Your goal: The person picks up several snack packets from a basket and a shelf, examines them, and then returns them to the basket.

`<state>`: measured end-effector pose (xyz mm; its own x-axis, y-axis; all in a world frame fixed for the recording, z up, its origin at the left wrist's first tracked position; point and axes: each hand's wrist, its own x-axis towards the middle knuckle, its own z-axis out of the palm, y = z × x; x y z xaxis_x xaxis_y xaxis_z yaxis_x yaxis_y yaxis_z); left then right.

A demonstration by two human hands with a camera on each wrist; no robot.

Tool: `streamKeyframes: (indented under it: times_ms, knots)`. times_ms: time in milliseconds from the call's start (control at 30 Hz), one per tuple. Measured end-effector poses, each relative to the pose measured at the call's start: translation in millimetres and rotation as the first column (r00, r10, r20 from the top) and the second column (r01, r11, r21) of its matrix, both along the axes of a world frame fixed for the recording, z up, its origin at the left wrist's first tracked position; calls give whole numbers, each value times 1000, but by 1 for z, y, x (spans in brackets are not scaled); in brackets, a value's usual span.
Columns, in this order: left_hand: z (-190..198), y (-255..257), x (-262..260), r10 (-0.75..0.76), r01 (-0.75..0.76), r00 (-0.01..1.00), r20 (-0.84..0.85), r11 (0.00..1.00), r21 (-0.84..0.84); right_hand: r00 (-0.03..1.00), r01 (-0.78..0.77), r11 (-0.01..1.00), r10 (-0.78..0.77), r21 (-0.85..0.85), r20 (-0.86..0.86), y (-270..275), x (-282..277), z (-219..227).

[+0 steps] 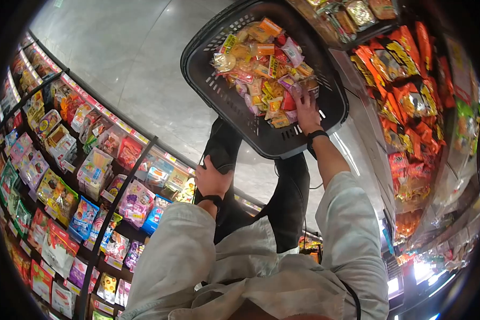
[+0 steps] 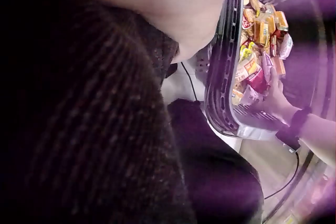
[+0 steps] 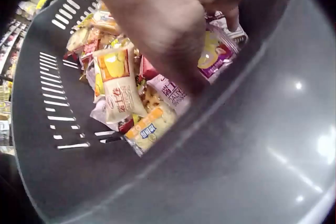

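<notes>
A dark slotted basket point(image 1: 197, 88) holds a heap of small wrapped snacks point(image 1: 256, 69). My right hand point(image 1: 306, 111) reaches inside it, fingers among the packets at the heap's near right side. In the right wrist view that hand point(image 3: 173, 19) covers part of the heap, beside a purple packet point(image 3: 214, 56); its fingertips are mostly hidden, so whether it grips one cannot be told. My left hand point(image 1: 213, 180) rests on the dark-clothed knee, away from the basket. The left wrist view shows part of this hand point(image 2: 168, 3) against dark fabric.
Shelves of bagged sweets point(image 1: 85, 218) with price strips run along the left. On the right stands a display of orange-red packets point(image 1: 410, 101). More packets point(image 1: 357, 13) lie in a bin beyond the basket. Grey floor point(image 1: 149, 58) shows between the shelves and the basket.
</notes>
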<state>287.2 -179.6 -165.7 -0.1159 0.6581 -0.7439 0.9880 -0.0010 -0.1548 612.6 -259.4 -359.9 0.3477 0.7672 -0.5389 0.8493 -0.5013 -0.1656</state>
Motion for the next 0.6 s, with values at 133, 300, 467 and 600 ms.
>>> streamKeyframes:
  times_ms: [133,300,467,600]
  knots:
    - [-5,0,-1,8,-9,1000,5,998,67,999,27,997,-29,-70,-32,11,0,10]
    - [-6,6,5,5,-4,1000,-4,997,72,978,125,990,-111,71,-178,9,8,28]
    - [-8,11,8,-35,35,999,-9,995,90,967,96,994,-103,-43,-234,34,7,46]
    - [-12,17,4,-22,21,1000,11,994,106,996,-29,1000,29,7,-89,49,-4,16]
